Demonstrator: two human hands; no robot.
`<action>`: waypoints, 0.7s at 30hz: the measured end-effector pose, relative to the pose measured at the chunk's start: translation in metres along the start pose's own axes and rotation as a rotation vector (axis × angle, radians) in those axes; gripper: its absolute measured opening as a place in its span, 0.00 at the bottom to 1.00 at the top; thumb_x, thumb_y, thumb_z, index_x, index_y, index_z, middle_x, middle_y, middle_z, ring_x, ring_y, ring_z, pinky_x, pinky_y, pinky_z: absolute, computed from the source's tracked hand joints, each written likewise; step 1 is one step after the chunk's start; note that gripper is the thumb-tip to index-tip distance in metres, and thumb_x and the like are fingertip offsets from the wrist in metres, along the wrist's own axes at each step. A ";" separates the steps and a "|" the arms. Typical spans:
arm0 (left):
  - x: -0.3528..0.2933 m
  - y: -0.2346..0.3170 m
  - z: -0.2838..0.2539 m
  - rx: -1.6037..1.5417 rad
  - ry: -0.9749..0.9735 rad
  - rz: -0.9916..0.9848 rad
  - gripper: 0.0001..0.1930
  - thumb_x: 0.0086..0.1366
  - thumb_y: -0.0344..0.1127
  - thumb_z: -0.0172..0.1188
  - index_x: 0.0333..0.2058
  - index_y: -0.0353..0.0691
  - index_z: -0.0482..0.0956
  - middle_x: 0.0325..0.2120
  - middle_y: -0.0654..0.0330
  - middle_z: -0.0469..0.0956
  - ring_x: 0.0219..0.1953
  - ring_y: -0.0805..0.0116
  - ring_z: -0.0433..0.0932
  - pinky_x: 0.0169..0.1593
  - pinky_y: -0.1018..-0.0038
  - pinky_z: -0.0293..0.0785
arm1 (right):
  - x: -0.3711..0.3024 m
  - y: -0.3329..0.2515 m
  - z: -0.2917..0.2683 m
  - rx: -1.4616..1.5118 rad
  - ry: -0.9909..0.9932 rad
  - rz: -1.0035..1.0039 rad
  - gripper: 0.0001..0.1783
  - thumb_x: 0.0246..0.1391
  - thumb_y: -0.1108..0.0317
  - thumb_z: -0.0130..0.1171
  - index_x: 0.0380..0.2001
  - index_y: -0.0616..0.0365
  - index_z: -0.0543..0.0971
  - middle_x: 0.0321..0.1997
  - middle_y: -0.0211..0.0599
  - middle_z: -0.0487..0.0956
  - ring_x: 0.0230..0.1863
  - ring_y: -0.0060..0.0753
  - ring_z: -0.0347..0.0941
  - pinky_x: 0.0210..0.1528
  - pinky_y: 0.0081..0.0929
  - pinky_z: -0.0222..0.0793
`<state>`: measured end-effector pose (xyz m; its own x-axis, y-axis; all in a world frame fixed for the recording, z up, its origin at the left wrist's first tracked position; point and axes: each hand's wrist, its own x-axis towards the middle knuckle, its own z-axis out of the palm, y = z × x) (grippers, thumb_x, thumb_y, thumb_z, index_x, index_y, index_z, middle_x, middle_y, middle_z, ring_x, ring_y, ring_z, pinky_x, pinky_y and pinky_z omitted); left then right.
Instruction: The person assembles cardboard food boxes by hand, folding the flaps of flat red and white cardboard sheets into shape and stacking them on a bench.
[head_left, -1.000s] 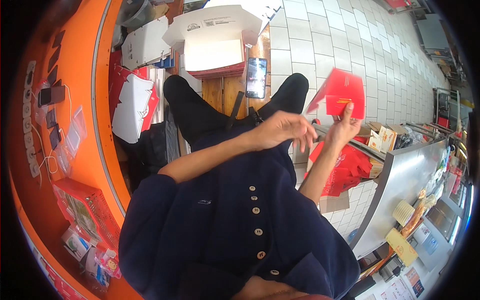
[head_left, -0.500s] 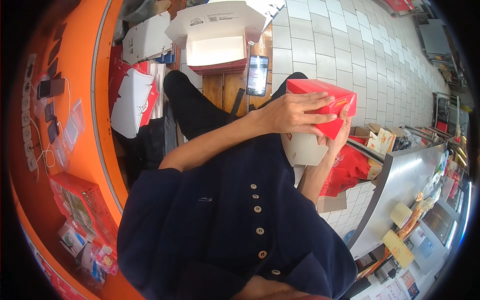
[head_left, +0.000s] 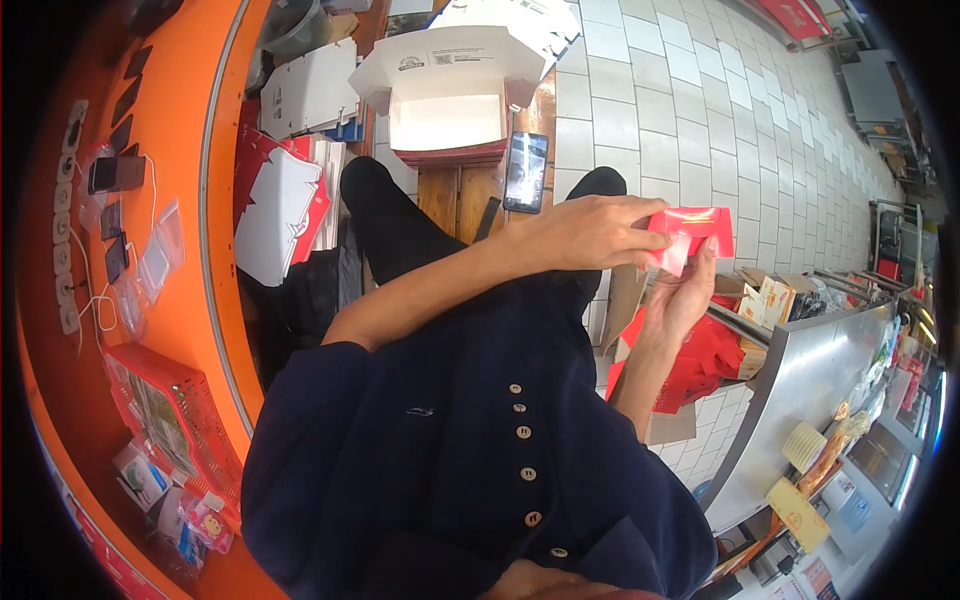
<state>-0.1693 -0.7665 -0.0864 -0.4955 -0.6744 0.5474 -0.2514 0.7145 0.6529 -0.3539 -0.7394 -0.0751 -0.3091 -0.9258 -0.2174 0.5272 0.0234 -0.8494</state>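
Out in front of me on the right, a small red cardboard box (head_left: pixel 718 226) is between my hands, one end toward me. My left hand (head_left: pixel 598 234) reaches in from the left, fingers bent over the box's left side and a loose flap. From below, my right hand (head_left: pixel 684 292) supports it, with the thumb up against the end that faces me. A pale glare lies on the flap. The box's far side and some of the right fingers are hidden.
An open white-lined carton (head_left: pixel 447 118) stands on a wooden bench, with a phone (head_left: pixel 526 172) beside it. Flat red and white card blanks (head_left: pixel 278 215) are stacked on the left by an orange counter (head_left: pixel 190 190). A metal table (head_left: pixel 790 400) stands on the right, red bags (head_left: pixel 695 365) near it.
The box has turned, so its long red side and hanging white flap no longer show. Both hands have shifted slightly right with it. The whole view has moved a little.
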 end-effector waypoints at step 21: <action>-0.026 -0.040 -0.164 0.119 0.324 -0.353 0.35 0.65 0.35 0.66 0.69 0.45 0.64 0.52 0.55 0.82 0.54 0.58 0.81 0.59 0.65 0.74 | 0.098 -0.059 0.121 -0.809 -0.791 -0.777 0.16 0.58 0.66 0.67 0.48 0.60 0.86 0.51 0.38 0.84 0.54 0.33 0.79 0.59 0.30 0.71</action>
<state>-0.0100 -0.8079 -0.0404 -0.0834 -0.8888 0.4506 -0.4598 0.4355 0.7739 -0.3197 -0.8772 0.0118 0.3638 -0.7613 0.5367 -0.2613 -0.6365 -0.7257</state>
